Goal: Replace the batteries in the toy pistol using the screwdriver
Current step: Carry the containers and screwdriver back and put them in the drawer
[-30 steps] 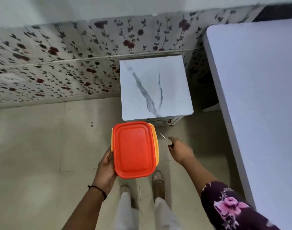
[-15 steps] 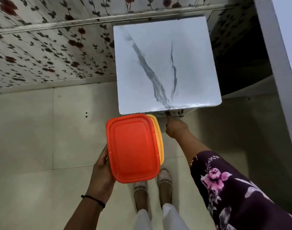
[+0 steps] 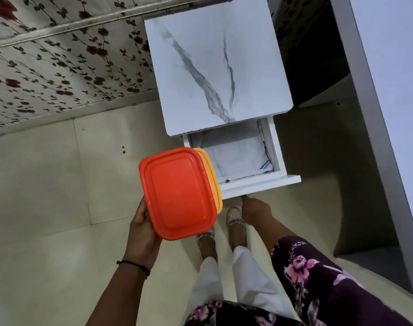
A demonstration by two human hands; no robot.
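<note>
Drawer has slid out: draw it straight, right hand beneath its front with grip unseen, left hand clasping box clear.

This looks like a room in somebody's home. The far wall is papered with dark red flowers on trailing stems, and the floor is laid in large pale tiles. Against that wall stands a small white cabinet with a marble-patterned top. Its drawer is pulled out towards the near side, with folded white cloth inside. A plain white table runs along the right. A plastic food box with an orange lid and beaded sandals suit a household.
</note>
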